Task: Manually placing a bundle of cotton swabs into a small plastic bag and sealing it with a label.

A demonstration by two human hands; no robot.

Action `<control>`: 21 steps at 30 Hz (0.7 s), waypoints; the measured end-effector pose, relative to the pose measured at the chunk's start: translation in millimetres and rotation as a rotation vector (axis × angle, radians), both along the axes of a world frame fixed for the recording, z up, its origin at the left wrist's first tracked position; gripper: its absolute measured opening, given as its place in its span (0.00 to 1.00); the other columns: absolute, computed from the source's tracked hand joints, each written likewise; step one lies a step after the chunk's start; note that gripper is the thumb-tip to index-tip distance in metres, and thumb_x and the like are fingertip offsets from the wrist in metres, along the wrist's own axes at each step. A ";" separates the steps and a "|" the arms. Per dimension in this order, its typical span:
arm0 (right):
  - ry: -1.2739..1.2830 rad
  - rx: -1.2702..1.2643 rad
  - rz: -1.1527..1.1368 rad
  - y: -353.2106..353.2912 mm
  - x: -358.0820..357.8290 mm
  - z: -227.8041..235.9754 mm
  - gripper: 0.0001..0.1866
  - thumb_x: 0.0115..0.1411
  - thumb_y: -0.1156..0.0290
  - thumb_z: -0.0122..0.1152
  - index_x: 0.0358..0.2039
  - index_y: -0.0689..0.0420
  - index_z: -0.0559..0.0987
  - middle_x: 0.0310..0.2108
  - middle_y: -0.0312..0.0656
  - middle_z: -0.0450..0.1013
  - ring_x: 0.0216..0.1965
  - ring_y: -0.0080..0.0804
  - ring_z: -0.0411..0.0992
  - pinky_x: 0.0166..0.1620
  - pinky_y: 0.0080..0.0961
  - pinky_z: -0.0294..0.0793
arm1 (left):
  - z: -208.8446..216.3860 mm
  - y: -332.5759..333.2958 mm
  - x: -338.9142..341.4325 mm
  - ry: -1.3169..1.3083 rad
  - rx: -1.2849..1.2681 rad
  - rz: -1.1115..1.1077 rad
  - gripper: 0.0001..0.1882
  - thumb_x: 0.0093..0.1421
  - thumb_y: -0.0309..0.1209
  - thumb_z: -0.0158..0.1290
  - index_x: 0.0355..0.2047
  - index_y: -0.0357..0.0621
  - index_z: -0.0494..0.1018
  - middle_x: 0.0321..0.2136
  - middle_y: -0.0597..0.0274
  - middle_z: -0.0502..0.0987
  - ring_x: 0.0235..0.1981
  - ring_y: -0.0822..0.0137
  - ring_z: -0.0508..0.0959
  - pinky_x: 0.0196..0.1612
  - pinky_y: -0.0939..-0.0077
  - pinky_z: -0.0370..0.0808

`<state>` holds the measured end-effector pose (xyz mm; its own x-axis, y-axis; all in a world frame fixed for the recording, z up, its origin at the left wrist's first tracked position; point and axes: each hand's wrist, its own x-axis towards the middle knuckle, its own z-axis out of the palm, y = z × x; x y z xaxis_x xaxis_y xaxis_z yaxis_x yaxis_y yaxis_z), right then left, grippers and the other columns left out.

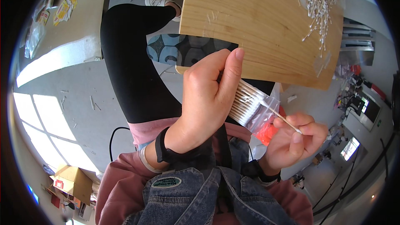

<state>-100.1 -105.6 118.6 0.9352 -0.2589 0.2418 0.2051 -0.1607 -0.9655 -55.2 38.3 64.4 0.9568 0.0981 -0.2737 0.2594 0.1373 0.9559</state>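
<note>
In front of my lap, my left hand [207,93] is closed around a small clear plastic bag [259,121] of cotton swabs. A row of wooden-stemmed swabs [246,102] with white tips shows beside its fingers; the fingertips are hidden behind the hand. To the right, my right hand [302,141] pinches a single cotton swab [280,115] near its lower tip, between thumb and fingers. That swab slants up and left, and its other white tip overlaps the swabs at the bag. Whether the tip touches them I cannot tell.
Ahead is a wooden table [246,25], with a heap of loose cotton swabs [318,0] at its far right and a scrap of clear film [321,64] near its right edge. An orange-red item [266,133] lies below the bag. Swabs [95,103] are scattered on the floor at left.
</note>
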 end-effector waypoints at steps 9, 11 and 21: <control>-0.075 -0.143 -0.062 -1.0 -2.0 -0.1 0.13 0.56 0.73 0.53 0.36 0.64 0.61 0.27 0.56 0.70 0.24 0.38 0.72 0.22 0.31 0.82 | 7.5 0.3 0.9 0.014 -0.050 0.004 0.24 0.69 0.41 0.41 0.19 0.39 0.67 0.14 0.74 0.62 0.17 0.83 0.58 0.20 0.84 0.53; -0.139 -0.185 0.001 0.1 -2.4 -1.3 0.13 0.57 0.74 0.53 0.37 0.64 0.61 0.29 0.58 0.70 0.23 0.38 0.73 0.23 0.31 0.82 | 8.5 -0.7 1.1 0.075 -0.137 0.039 0.23 0.68 0.39 0.43 0.20 0.35 0.67 0.12 0.67 0.62 0.15 0.78 0.57 0.18 0.79 0.57; -0.291 -0.362 0.402 3.1 8.5 26.6 0.13 0.53 0.83 0.54 0.37 0.65 0.61 0.32 0.58 0.71 0.26 0.45 0.77 0.26 0.38 0.83 | -10.1 -4.4 5.3 0.384 -0.851 -0.281 0.28 0.69 0.47 0.38 0.18 0.40 0.69 0.14 0.71 0.67 0.16 0.82 0.63 0.21 0.85 0.60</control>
